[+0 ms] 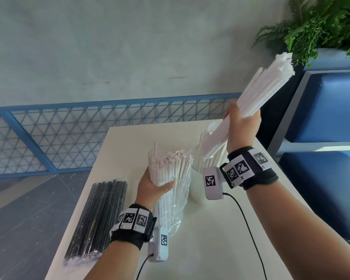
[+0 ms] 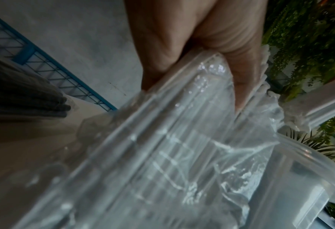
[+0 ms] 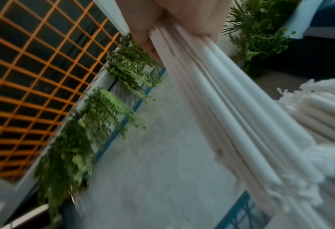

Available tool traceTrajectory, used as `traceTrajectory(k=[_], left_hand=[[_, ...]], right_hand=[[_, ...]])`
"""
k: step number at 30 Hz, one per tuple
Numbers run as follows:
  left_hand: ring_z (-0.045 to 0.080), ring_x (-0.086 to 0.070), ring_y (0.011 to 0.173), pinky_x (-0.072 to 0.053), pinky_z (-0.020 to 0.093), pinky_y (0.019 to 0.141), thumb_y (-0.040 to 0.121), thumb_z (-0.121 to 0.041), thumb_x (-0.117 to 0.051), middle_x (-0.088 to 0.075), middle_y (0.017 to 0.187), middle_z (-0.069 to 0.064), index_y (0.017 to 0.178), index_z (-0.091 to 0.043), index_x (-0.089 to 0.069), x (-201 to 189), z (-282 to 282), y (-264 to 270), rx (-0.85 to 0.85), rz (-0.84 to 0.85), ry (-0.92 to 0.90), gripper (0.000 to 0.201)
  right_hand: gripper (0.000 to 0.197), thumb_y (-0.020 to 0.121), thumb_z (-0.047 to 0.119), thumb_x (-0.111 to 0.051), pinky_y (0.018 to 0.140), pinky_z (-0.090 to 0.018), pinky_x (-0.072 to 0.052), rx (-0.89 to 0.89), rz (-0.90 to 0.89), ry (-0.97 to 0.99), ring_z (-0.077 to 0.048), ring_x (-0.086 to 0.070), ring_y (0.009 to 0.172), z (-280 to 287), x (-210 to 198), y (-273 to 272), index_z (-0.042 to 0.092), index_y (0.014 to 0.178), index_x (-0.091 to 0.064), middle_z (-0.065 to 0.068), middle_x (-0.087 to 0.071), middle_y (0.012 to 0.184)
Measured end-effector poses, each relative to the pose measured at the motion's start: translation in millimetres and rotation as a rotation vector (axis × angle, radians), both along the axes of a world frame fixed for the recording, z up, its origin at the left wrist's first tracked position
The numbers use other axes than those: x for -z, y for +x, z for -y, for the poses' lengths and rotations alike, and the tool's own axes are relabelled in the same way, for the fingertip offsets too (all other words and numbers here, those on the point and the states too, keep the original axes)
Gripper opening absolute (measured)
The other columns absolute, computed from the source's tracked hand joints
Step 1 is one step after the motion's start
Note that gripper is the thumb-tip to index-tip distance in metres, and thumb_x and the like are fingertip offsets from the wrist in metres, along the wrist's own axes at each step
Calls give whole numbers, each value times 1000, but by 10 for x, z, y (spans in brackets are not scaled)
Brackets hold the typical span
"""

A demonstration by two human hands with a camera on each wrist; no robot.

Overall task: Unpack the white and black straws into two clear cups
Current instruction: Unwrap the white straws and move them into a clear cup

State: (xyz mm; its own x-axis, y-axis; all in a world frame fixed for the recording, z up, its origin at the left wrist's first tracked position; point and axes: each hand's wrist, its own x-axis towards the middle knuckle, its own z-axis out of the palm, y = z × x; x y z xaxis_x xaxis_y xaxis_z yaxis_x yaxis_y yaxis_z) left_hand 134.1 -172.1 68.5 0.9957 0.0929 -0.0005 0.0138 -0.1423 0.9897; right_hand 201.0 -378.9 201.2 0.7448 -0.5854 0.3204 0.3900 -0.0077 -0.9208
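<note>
My left hand grips an opened clear bag of white straws standing upright on the white table. The left wrist view shows the fingers wrapped round the crinkled bag. My right hand holds a thick bundle of white straws raised and tilted up to the right. The bundle's lower end hangs over a clear cup that holds some white straws. In the right wrist view, the bundle fans out from the fist. A sealed pack of black straws lies at the table's left edge.
A blue mesh fence runs behind the table. Blue benches and a fern planter stand to the right. Cables trail from both wrist cameras across the near part of the table.
</note>
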Motion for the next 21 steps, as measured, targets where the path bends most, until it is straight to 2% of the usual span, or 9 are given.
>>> traceTrajectory(k=[3,6,8,10,13,15,18,21], left_hand=[[15,-65,102,-52,43,93,45,-39,-83,-69,107,0,112,-20,-59,-11,25,-1,0,-10,-32,74],[17,-64,103,-52,44,93,45,-38,-85,-68,109,1,113,-19,-58,-2,39,-7,-28,-20,-37,76],[18,-64,104,-51,45,94,53,-26,-87,-68,109,2,113,-18,-58,12,34,-11,-39,-23,-44,67],[19,-64,104,-51,45,94,60,-16,-86,-68,109,3,113,-18,-58,24,21,-12,-42,-28,-46,60],[19,-64,103,-51,46,93,58,-18,-86,-68,109,4,113,-18,-58,40,4,-16,-52,-24,-62,61],[19,-65,103,-52,45,93,57,-19,-86,-69,108,3,112,-18,-59,50,1,-22,-59,-24,-71,61],[18,-65,102,-51,43,93,62,-12,-85,-68,106,2,110,-20,-59,52,-2,-24,-71,-29,-61,56],[18,-64,102,-51,43,94,62,-11,-85,-68,107,2,110,-20,-59,62,-15,-24,-70,-33,-62,56]], right_hand=[[15,83,21,-62,60,-28,-47,-62,-83,-163,-14,-58,64,-45,196,-15,11,92,-54,-2,-61,72],[25,81,26,-66,67,-34,-50,-111,-196,-254,-22,-60,77,-98,489,-45,9,96,-56,-3,-61,81],[23,79,26,-68,70,-37,-51,-106,-239,-285,-23,-59,77,-111,611,-43,10,91,-56,-1,-59,79],[22,78,25,-69,69,-34,-50,-91,-252,-283,-18,-57,72,-118,653,-47,13,90,-55,0,-59,80],[24,78,22,-70,65,-22,-45,-76,-221,-285,-3,-54,65,-124,677,-39,14,96,-56,4,-60,80],[28,78,21,-69,65,-21,-46,-76,-217,-287,-3,-55,67,-118,696,-24,12,101,-56,3,-61,82],[35,80,25,-67,77,-33,-50,-107,-269,-279,-17,-58,82,-118,756,-3,12,110,-55,-6,-63,98],[63,78,38,-68,97,-40,-46,-168,-385,-318,-22,-54,110,-117,885,-9,8,128,-44,-5,-56,122]])
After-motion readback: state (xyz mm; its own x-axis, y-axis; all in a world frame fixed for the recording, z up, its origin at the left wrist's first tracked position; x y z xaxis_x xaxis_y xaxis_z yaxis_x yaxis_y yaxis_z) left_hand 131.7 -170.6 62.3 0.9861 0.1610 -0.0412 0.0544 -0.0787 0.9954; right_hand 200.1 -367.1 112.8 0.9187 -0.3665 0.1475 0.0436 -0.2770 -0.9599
